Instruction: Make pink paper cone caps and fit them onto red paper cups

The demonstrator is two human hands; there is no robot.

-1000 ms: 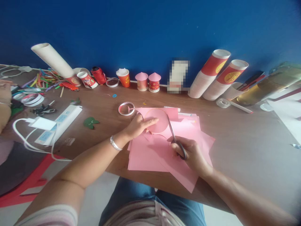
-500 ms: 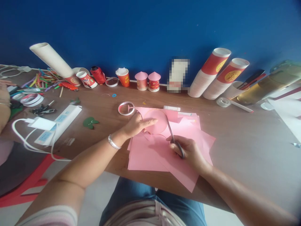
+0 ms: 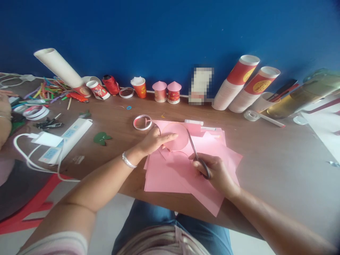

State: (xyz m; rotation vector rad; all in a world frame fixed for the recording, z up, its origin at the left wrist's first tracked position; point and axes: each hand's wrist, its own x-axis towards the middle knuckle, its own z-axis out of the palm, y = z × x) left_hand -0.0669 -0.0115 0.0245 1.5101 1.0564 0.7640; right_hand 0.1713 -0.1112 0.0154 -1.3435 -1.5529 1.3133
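Note:
My left hand (image 3: 155, 141) pinches a piece of pink paper (image 3: 177, 139), thumb on top, fingers mostly hidden beneath it. The piece is cut round along its lower edge, with an uncut strip still joined at the top. In my right hand (image 3: 214, 170) are scissors with dark handles (image 3: 204, 166), fingers in the loops. Their blades point up and away, touching the right edge of the round piece. Below both hands lie several overlapping sheets of pink paper (image 3: 167, 177), one turned at an angle over the table's front edge.
A roll of tape (image 3: 142, 122) lies left of the paper. Two red cups with pink cone tops (image 3: 174, 92) stand by the wall. Stacked paper cups (image 3: 237, 83) lean at right. A white power strip (image 3: 66, 141) with cables is at left, near another person's arm (image 3: 5, 120).
The scissors have shifted very slightly right along the edge of the round piece. My left hand stays in nearly the same place, and the other things have not moved.

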